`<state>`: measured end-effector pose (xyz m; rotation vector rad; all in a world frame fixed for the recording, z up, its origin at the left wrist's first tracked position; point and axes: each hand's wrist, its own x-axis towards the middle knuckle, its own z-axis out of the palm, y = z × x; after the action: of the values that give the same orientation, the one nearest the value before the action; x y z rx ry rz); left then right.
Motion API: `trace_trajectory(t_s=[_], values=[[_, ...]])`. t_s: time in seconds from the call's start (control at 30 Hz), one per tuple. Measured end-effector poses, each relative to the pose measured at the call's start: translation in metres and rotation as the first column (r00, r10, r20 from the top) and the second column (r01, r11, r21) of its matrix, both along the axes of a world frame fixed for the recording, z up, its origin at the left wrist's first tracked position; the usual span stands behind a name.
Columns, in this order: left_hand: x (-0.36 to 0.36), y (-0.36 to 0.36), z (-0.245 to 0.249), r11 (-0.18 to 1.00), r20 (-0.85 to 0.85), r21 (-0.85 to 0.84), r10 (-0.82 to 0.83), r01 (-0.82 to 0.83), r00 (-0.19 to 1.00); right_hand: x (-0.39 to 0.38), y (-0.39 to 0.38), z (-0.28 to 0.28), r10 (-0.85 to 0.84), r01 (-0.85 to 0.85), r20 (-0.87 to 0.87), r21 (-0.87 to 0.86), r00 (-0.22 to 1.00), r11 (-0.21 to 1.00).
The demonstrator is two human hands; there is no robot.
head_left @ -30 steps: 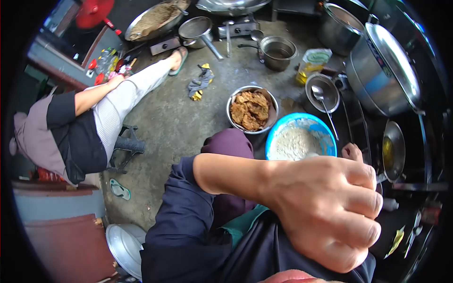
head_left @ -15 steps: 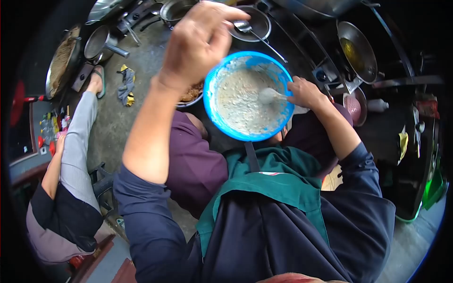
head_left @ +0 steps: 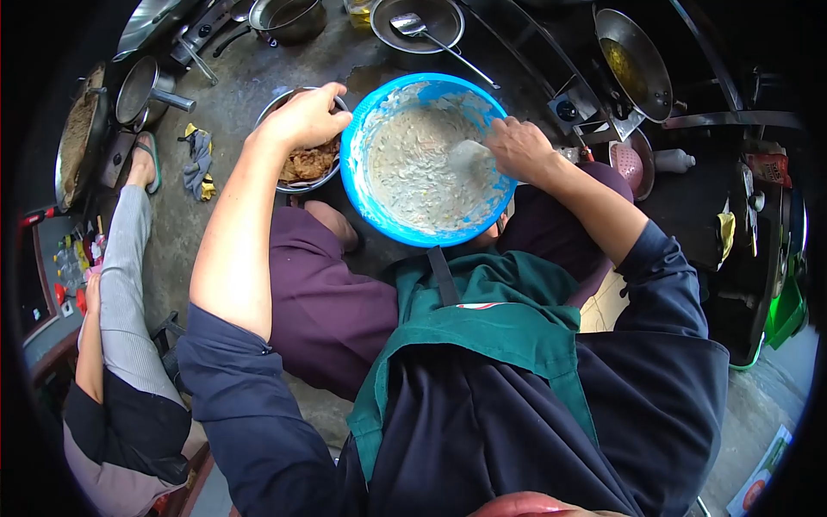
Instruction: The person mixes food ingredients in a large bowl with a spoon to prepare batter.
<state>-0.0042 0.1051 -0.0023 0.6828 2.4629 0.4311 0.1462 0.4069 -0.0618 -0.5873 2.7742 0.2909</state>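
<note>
A blue plastic bowl (head_left: pixel 351 194) between my knees holds thick, pale batter (head_left: pixel 422 177) with small flecks in it. My right hand (head_left: pixel 522 152) is closed at the bowl's right rim around the handle of a whitish ladle (head_left: pixel 469 160), whose head rests in the batter. At the left rim is my left hand (head_left: pixel 307 118), thumb and index finger apart, the thumb tip at or very near the rim. Nothing shows between its fingers. Below that hand stands a metal pot (head_left: pixel 272 110) with brown fried food (head_left: pixel 308 164), partly hidden by my wrist.
A metal spatula (head_left: pixel 409 26) lies across a pan (head_left: pixel 448 24) ahead. Saucepan (head_left: pixel 142 93) and gloves (head_left: pixel 199 164) are to the left, near another person's leg (head_left: pixel 126 258). On the right are a wok with oil (head_left: pixel 633 69) and a pink colander (head_left: pixel 626 165).
My left hand has come down from above the bowl to its left rim. The right hand stays on the ladle. The whole view has shifted, uncovering the pot of fried food.
</note>
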Motion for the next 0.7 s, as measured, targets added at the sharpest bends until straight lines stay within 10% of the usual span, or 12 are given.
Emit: trace_trajectory(t_s=[0.2,0.33,0.7], values=[[0.006,-0.011,-0.028,0.951,0.075,-0.292,-0.083,0.102,0.994,0.000,-0.003,0.015,-0.181,0.188,0.055,-0.171,0.982,0.967],[0.022,-0.012,-0.022,0.894,0.449,-0.428,0.081,0.134,0.890,-0.012,-0.010,0.014,-0.213,0.223,0.065,-0.270,0.975,0.937],[0.039,-0.027,-0.060,0.970,0.511,-0.210,0.215,-0.122,0.832,-0.006,-0.028,-0.017,0.089,0.014,0.195,-0.472,0.977,0.881]])
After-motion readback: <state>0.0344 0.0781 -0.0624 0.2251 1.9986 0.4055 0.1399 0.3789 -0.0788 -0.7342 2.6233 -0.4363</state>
